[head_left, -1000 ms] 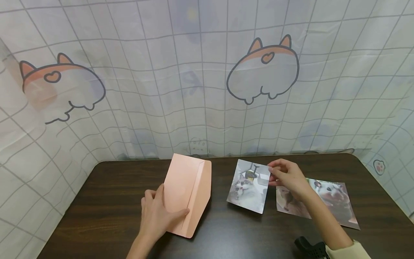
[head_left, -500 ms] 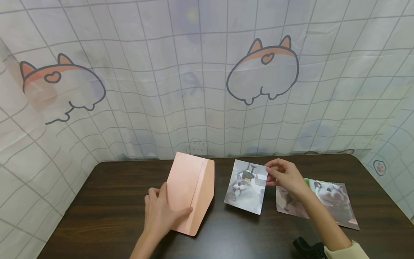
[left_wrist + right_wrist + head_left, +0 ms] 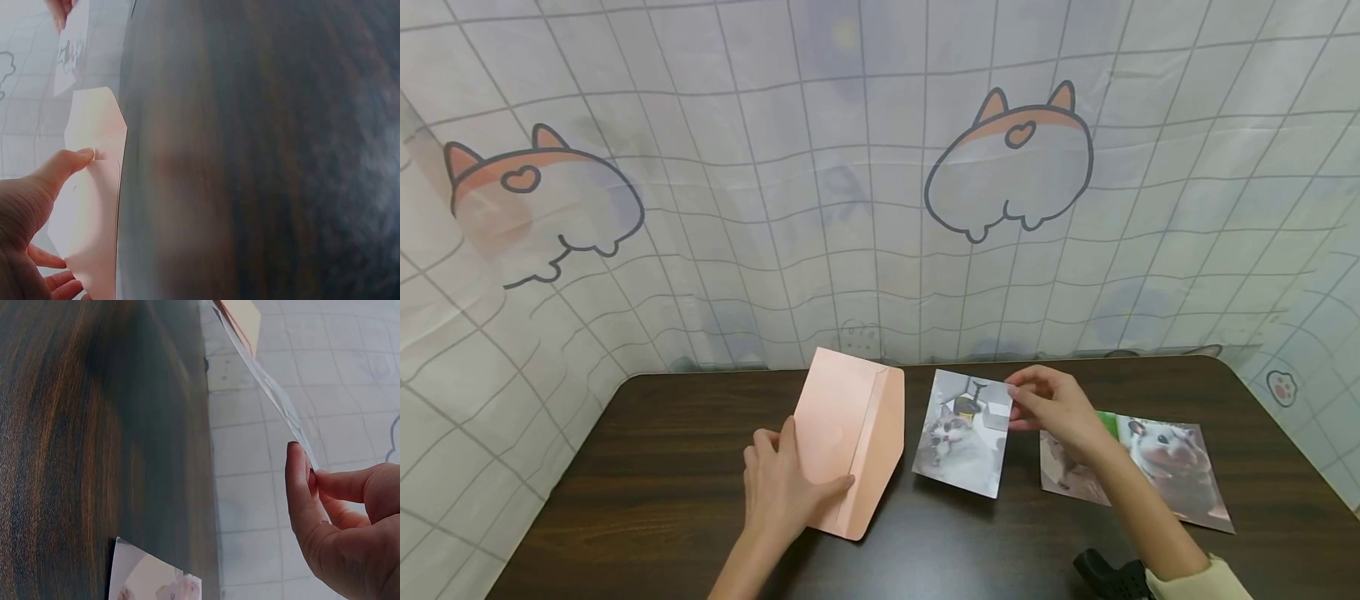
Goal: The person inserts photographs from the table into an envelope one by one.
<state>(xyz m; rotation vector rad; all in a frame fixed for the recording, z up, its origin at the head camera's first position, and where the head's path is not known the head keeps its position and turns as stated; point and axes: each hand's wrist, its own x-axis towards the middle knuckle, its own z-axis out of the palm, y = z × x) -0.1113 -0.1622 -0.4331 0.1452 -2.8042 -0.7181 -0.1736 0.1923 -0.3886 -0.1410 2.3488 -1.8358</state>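
A pink paper envelope [image 3: 835, 408] is held tilted above the table in the head view, its pointed flap [image 3: 883, 446] unfolded on the right side. My left hand [image 3: 782, 487] grips it by the left lower part, thumb across the front near the flap's fold; in the left wrist view the fingers are partly hidden behind the envelope [image 3: 94, 125]. To its right, my right hand [image 3: 1056, 412] pinches a cat photo [image 3: 962, 450] at its upper right edge, thumb against fingertips. The photo [image 3: 275, 394] appears almost edge-on in the right wrist view. A narrow gap separates photo and envelope.
Further right, a hamster picture [image 3: 1176, 471] lies on the dark wooden table [image 3: 647, 483], partly covered by my right forearm. A black object [image 3: 1108, 575] is at the right wrist, by the pale sleeve. A grid-patterned curtain [image 3: 752, 208] hangs behind the table.
My left hand and the envelope have shifted slightly right and away from me. The right hand has brought the cat photo a little left, narrowing the gap. Both holds are unchanged.
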